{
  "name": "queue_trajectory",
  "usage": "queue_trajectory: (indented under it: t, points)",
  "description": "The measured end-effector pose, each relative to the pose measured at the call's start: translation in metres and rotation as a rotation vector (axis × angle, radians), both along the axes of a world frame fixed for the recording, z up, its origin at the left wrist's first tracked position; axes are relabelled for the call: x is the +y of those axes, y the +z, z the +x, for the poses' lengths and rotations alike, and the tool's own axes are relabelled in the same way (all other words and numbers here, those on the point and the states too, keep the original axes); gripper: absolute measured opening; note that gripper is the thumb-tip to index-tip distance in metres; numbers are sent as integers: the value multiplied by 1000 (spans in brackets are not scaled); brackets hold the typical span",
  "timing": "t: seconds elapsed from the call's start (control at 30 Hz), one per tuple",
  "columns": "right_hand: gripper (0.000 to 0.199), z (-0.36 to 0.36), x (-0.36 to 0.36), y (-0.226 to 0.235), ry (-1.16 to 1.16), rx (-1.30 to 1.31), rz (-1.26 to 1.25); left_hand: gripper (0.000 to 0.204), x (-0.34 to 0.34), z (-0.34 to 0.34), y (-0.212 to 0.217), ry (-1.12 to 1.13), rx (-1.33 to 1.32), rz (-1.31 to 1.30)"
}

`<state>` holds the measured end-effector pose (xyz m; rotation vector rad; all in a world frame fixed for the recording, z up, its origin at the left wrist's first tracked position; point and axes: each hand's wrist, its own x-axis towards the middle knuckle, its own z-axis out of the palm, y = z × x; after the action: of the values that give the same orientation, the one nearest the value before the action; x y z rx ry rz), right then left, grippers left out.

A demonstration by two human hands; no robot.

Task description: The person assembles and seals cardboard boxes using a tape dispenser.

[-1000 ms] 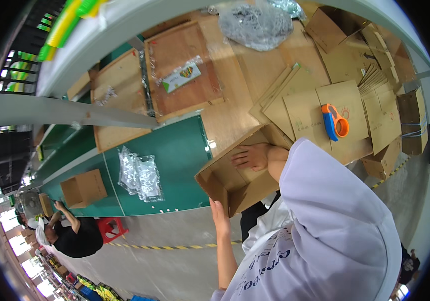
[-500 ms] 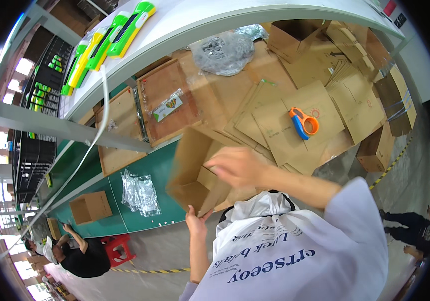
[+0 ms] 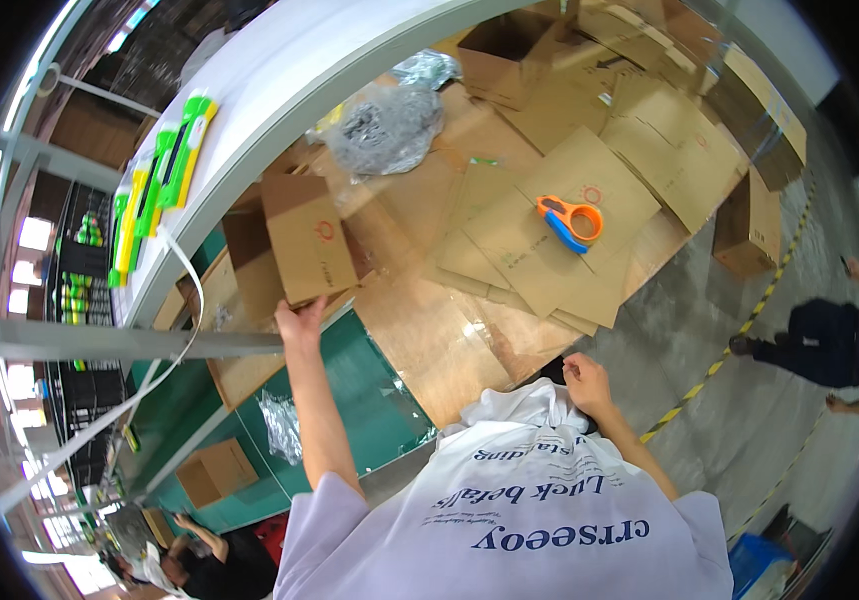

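— While the box was low against the person's body a moment ago, with both hands on it, it has now gone out to the far left of the bench: the left hand (image 3: 299, 322) alone carries the cardboard box (image 3: 307, 250) at full arm's reach.

— And the right hand (image 3: 586, 382)?

— Off the box altogether, drawn back near the chest, just above the white T-shirt (image 3: 509, 510). Its fingers look loosely curled around nothing; I would not swear to more than that.

— How is the left hand holding it?

— Fingers pinched on the box's near lower edge, thumb side hidden behind the card. My reading is that the forming is over and the box is being put away to the left — the one-handed carry suggests that.

— Which way does it lie?

— Upright, long axis running near to far, tipped slightly to the left at the top. A broad brown face with a small red mark turns toward the camera; I cannot see where its open end faces.

— What surrounds it?

— More brown cartons (image 3: 239, 245) just behind it on the left, flat cardboard sheets (image 3: 589, 190) spread over the bench to the right, with an orange-and-blue tape dispenser (image 3: 569, 219) lying on them, and a crumpled clear plastic bag (image 3: 384, 128) farther back. Another person (image 3: 199, 560) crouches at lower left, well apart.
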<state>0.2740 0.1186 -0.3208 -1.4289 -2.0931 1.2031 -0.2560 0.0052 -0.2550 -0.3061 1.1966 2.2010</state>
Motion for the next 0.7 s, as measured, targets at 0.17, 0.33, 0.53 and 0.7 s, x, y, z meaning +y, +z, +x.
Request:
queue_trajectory:
  t: [0.17, 0.33, 0.53, 0.7]
  points:
    - [13, 38, -22, -43, -229, -49, -21, 43, 37, -110, -23, -48, -22, -156]
    - [18, 86, -58, -77, -426, -152, -46, 45, 66, -150, -44, -108, 17, -295]
    - [16, 142, -121, -139, -603, -242, -164, 50, 103, -137, -54, -82, 109, -264]
    - [19, 150, -146, -170, -661, -330, -276, 52, 95, -119, -77, -177, 182, -191]
